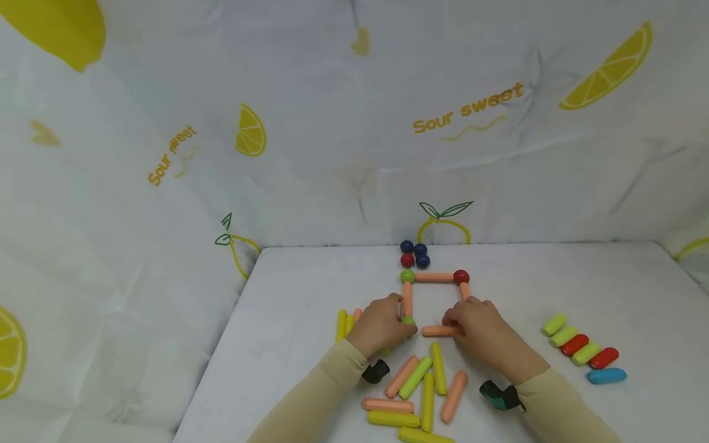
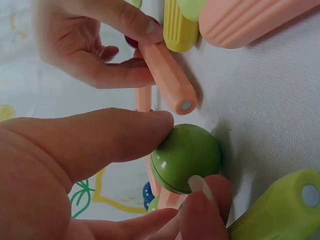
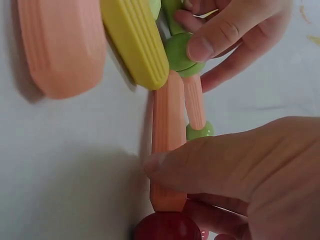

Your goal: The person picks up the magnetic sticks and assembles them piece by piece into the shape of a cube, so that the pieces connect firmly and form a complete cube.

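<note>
My left hand pinches a green ball between thumb and fingertips. A peach magnetic stick runs back from it to another green ball. From there a second peach rod links to a red ball, and a third comes forward toward my right hand. That hand grips a peach magnetic stick lying crosswise near the table. One end of it points at the pinched green ball, with a small gap in the left wrist view; a dark red ball sits at the other end.
Several yellow, peach and lime sticks lie in front of and between the forearms, more beside the left hand. Short lime, red and blue pieces line the right side. Dark blue balls and a red one sit at the back.
</note>
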The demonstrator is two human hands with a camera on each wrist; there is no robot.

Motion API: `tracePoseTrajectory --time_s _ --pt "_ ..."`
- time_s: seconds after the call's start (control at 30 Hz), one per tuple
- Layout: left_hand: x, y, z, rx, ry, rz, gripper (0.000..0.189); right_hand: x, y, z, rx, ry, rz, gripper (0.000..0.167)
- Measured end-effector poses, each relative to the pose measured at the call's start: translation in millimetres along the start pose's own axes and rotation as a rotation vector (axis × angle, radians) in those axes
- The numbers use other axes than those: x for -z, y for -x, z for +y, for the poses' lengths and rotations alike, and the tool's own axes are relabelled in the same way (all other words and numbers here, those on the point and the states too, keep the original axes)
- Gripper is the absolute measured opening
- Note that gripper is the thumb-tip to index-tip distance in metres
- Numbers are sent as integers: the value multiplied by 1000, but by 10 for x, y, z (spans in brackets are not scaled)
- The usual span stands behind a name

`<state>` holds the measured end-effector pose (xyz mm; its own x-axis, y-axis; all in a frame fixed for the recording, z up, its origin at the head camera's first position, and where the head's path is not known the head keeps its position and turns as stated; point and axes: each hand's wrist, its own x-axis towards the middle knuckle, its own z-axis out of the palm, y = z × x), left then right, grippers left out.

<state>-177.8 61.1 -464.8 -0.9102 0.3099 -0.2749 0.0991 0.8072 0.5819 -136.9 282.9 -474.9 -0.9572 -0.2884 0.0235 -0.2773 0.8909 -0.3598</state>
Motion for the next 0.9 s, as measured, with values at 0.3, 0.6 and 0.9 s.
tracePoseTrajectory --time_s 0.3,0.6,0.9 --pt "25 -10 1 -33 0 2 65 43 6 -19 64 5 66 12" --pt "-9 2 -14 -43 -9 -15 66 10 20 -15 47 -23 37 13" --pt "19 35 -7 -80 3 -4 64 -27 13 -32 53 -8 50 13"
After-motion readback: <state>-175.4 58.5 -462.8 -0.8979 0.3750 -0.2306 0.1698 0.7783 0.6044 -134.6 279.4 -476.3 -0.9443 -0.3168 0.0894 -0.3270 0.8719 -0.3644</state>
